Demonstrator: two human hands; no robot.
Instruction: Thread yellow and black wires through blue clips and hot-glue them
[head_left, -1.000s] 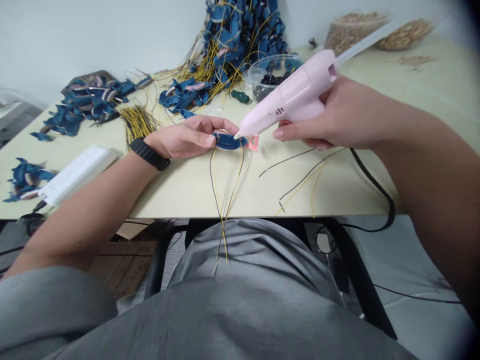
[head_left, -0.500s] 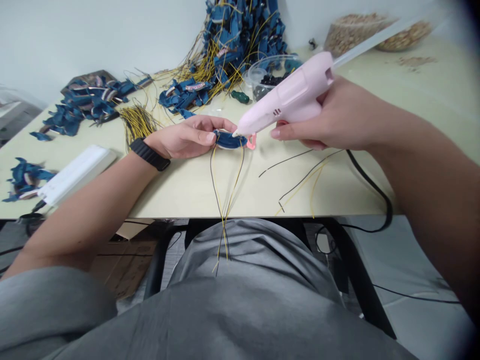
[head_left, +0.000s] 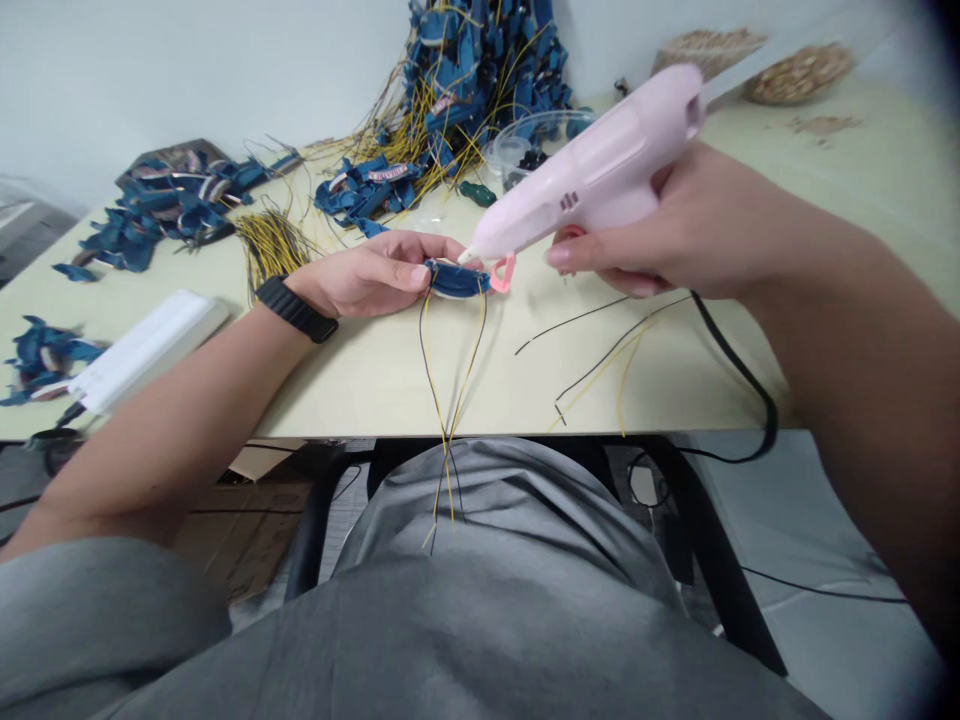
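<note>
Between the thumb and fingers of my left hand (head_left: 390, 272) is a small blue wired piece (head_left: 456, 280) with a pale lower edge. Yellow and black wires (head_left: 448, 400) hang from both its ends down over the table edge to my lap. A pink clip-like loop (head_left: 502, 272) shows at its right end; how it is attached I cannot tell. My right hand (head_left: 645, 240) is wrapped round a pale pink glue gun (head_left: 592, 170), a finger at its red trigger. The nozzle points down-left, close over the blue piece; whether it touches is unclear.
Blue pieces with wires are heaped at the back (head_left: 480, 90), with more piles (head_left: 142, 220) at the left. Nearby are a yellow wire bundle (head_left: 271, 248), a white box (head_left: 146, 350), a green object (head_left: 478, 193) and a clear tub (head_left: 517, 150). Loose wires (head_left: 600, 365) lie at right.
The glue gun's rear has risen and shifted right with my right hand, and its nozzle has lifted slightly up-left. My left hand keeps its hold on the blue piece.
</note>
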